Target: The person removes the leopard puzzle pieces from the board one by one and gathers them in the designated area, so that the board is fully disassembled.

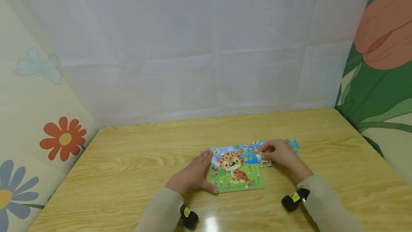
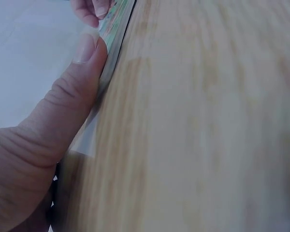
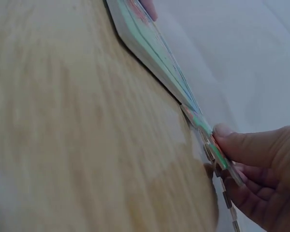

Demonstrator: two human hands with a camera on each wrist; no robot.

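Note:
A square puzzle board (image 1: pixel 236 174) with a spotted leopard picture lies flat on the wooden table. My left hand (image 1: pixel 194 174) rests along its left side, fingers spread at the upper left corner and thumb at the lower left one. In the left wrist view, the left thumb (image 2: pixel 82 72) presses the board's edge. Just right of the board, my right hand (image 1: pixel 279 152) pinches a jigsaw piece (image 3: pixel 220 152) between thumb and fingers. Loose jigsaw pieces (image 1: pixel 293 144) in blue and green lie around and partly under this hand, which hides some of them.
The wooden table (image 1: pixel 138 160) stretches out on both sides of the board. Behind it hangs a white cloth (image 1: pixel 180 63), with flower-printed panels (image 1: pixel 64 139) at left and right. A small black camera (image 1: pixel 190 217) is strapped at each wrist.

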